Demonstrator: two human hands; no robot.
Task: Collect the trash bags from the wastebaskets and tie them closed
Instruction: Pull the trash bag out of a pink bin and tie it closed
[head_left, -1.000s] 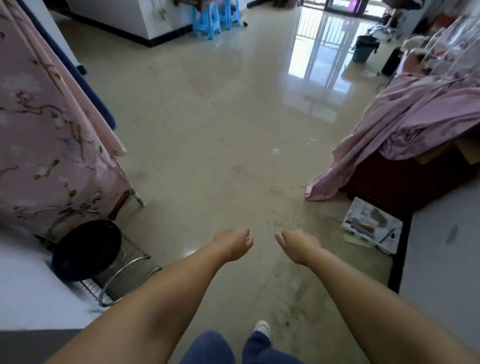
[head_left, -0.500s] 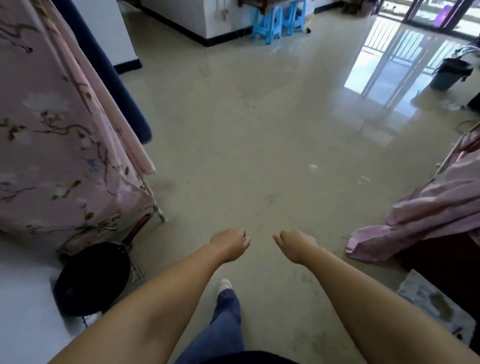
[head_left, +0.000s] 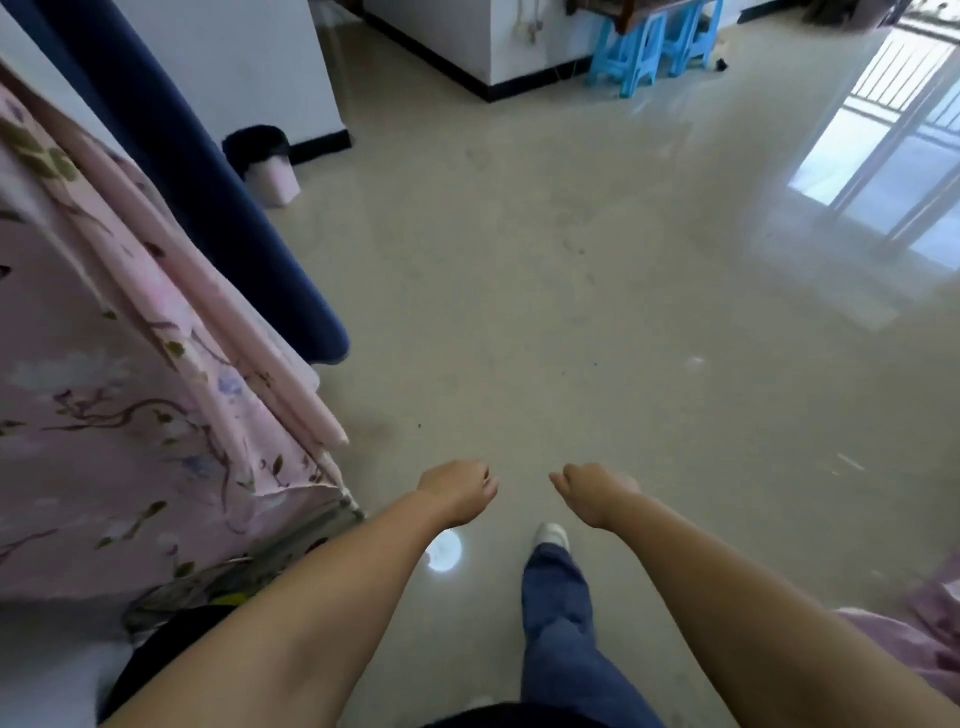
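Note:
A small pink wastebasket (head_left: 270, 179) lined with a black trash bag (head_left: 254, 145) stands on the floor at the upper left, by the white wall and a dark blue curtain. Both my arms reach forward over the floor, far from it. My left hand (head_left: 457, 491) and my right hand (head_left: 592, 491) hang side by side with wrists bent down. Their fingers are loosely curled and hold nothing. My right leg in blue trousers and a white shoe (head_left: 550, 535) steps forward below the hands.
A pink floral cloth (head_left: 130, 405) drapes over a rack on the left, with the dark blue curtain (head_left: 218, 197) behind it. Blue plastic stools (head_left: 649, 47) stand at the back. A pink sheet (head_left: 914, 639) shows at the lower right. Glossy beige floor spreads ahead.
The view has swung left as I walk. The pink wastebasket has come into view; the grey bin and bed on the right have left it. My hands keep the same pose.

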